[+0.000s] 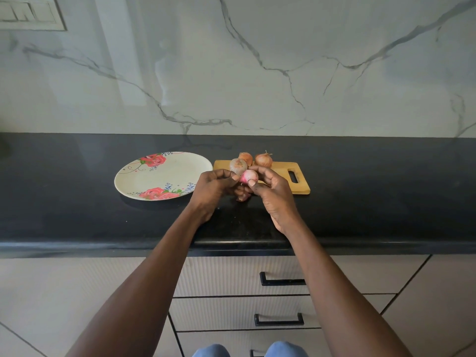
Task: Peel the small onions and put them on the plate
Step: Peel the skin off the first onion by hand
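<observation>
A small, partly peeled pink onion (249,175) is held above the counter between both hands. My right hand (270,191) grips it from the right, fingers curled round it. My left hand (215,188) pinches at its left side, where skin hangs. Three unpeeled brown onions lie on the wooden cutting board (283,173): one (238,165) right behind the held onion, one (246,157) further back, one (263,160) to the right. The floral plate (159,176) lies left of the board with nothing on it. A scrap of onion skin (243,197) lies on the counter under my hands.
The black counter (373,191) runs the full width, backed by a marble wall (257,73). Its front edge sits just below my wrists. Drawers with black handles (282,280) are underneath.
</observation>
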`<state>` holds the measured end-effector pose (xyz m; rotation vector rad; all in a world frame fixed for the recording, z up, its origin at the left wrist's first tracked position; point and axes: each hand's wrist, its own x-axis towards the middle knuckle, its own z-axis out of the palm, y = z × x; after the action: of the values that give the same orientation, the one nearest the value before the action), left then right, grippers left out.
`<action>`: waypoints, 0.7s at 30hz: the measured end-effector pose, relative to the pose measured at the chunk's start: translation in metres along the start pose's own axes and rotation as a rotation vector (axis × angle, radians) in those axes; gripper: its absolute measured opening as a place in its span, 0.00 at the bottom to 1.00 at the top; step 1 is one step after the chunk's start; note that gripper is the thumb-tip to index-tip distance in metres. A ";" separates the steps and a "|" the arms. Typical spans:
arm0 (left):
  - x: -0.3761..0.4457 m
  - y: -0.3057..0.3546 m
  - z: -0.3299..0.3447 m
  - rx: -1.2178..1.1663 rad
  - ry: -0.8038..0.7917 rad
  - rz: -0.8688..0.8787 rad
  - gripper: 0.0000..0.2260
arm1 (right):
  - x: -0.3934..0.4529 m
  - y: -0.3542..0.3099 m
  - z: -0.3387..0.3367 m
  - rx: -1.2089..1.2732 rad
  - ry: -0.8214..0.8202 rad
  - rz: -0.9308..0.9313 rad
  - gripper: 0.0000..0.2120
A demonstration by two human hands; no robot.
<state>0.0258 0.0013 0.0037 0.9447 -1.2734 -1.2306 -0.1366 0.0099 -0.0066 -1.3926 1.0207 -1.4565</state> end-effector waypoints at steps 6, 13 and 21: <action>-0.002 0.008 0.003 -0.138 -0.040 -0.066 0.08 | -0.001 -0.002 0.000 0.019 -0.044 0.016 0.14; 0.002 0.013 -0.002 -0.353 0.103 -0.104 0.06 | -0.004 -0.008 -0.002 0.161 -0.094 0.014 0.17; -0.001 0.004 -0.001 -0.096 -0.011 -0.044 0.05 | -0.004 -0.007 0.001 0.058 -0.047 -0.012 0.11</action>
<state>0.0276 0.0029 0.0070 0.9024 -1.1968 -1.3210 -0.1364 0.0156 -0.0009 -1.3864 0.9352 -1.4444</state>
